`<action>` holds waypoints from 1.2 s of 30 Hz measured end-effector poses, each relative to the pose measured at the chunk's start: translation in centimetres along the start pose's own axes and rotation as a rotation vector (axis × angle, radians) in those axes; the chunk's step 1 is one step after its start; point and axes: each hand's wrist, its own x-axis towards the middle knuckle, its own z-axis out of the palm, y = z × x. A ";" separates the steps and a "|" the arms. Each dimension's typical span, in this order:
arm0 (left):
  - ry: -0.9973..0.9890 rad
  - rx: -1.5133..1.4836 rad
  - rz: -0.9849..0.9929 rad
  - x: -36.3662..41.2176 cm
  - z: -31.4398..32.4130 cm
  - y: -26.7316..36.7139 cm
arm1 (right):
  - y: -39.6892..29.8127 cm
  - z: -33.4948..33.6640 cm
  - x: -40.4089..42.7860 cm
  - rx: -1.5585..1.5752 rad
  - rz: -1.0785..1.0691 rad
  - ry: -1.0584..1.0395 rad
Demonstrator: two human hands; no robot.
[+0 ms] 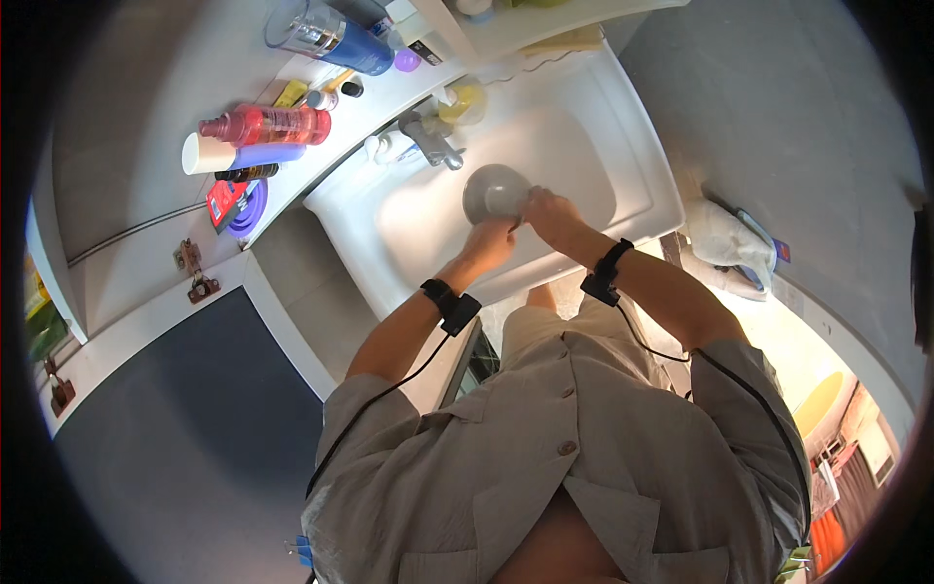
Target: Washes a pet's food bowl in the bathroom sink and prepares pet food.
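A round grey bowl or cup (487,191) is held over the basin of a white ceramic sink (423,212); its exact kind is hard to tell. My left hand (490,244) grips its near edge from below, and my right hand (546,212) is closed at its right edge. Both hands are close together, with fingers partly hidden. Beyond them, a metal faucet (432,140) stands at the sink's back edge, its spout pointing towards the basin. A white bottle (394,147) is just left of the faucet, and a yellowish container (463,102) is to its right.
Left of the sink, a white shelf (332,150) holds a red bottle (281,125), a blue bottle (357,47) and other toiletries. An open cabinet door with a dark panel (211,387) is at the lower left. A white cloth (722,237) hangs at the right.
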 end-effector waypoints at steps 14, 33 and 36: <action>-0.199 0.181 -0.127 1.0 -0.8 1.3 | -0.1 1.7 -0.8 0.038 -0.024 0.165; 0.031 0.363 -0.045 -0.6 -1.5 1.5 | 0.1 3.7 -0.6 0.129 0.155 0.189; 0.193 0.556 0.118 -1.9 -2.9 0.7 | -0.3 3.8 -1.1 0.153 0.221 0.151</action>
